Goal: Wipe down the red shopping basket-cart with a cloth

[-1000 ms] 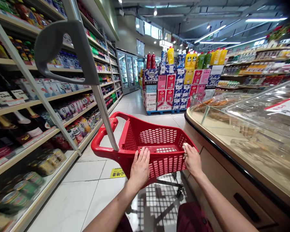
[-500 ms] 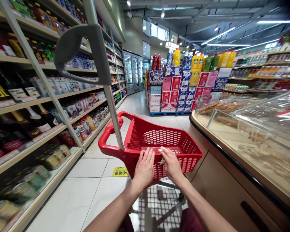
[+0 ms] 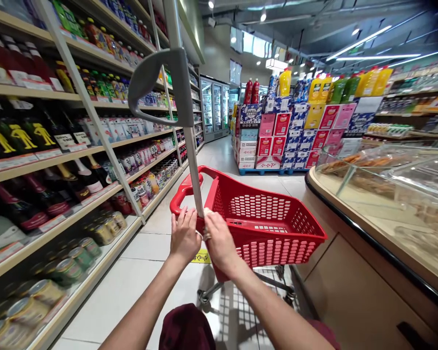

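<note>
A red plastic shopping trolley basket [image 3: 277, 231] stands in the aisle in front of me, with nothing visible inside it. A grey pole [image 3: 191, 146] rises from its near left corner to a grey loop handle [image 3: 156, 87]. My left hand [image 3: 184, 236] lies flat against that near left corner, fingers stretched upward beside the pole. My right hand [image 3: 219, 240] is closed on a small white cloth [image 3: 209, 214] and presses it at the foot of the pole, right beside my left hand.
Shelves [image 3: 58, 160] of bottles, cans and jars line the left side. A glass-topped food counter [image 3: 379, 204] curves along the right. Stacked drink boxes [image 3: 284, 136] stand on a pallet ahead. A yellow floor sticker [image 3: 201, 256] lies under the trolley. White tiled aisle runs ahead.
My right hand slid with the white cloth along the near rim from the right corner to the pole's foot at the left. My left hand shifted left to the corner.
</note>
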`<state>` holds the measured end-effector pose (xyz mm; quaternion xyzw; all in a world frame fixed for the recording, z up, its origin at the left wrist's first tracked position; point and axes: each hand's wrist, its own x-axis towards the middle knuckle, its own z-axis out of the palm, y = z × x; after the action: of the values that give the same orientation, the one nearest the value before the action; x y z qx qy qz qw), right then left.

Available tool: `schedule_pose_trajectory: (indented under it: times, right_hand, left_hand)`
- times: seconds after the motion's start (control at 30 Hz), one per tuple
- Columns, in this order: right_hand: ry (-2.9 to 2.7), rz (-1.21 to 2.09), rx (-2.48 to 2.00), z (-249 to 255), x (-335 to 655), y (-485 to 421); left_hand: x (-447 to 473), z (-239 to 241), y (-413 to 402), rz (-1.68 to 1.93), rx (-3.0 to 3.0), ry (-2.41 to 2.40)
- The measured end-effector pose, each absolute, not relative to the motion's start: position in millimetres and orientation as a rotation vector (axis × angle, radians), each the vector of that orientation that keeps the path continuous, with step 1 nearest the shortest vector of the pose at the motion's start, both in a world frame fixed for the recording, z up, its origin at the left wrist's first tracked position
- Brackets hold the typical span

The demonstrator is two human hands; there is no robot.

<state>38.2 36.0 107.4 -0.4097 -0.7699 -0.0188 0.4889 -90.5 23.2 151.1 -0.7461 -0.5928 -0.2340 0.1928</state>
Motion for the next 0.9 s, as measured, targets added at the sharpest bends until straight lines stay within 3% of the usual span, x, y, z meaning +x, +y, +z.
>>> schedule_pose_trajectory:
  times: [0.23, 0.47, 0.7, 0.9]
  right_hand:
    - [-1.811, -0.209, -1.159, 71, 119, 43]
    - [-1.776, -0.282, -0.848, 126, 63, 50]
    - [-2.201, -0.395, -0.539, 69, 66, 27]
    - [-2.216, -0.457, -0.484, 146, 60, 49]
  left_hand:
    - [-93, 149, 22, -0.700, -2.130, -1.642]
    - [-93, 148, 21, -0.668, -2.166, -1.651]
    - [-100, 146, 15, -0.647, -2.191, -1.646]
    - [-101, 146, 10, -0.689, -2.178, -1.640]
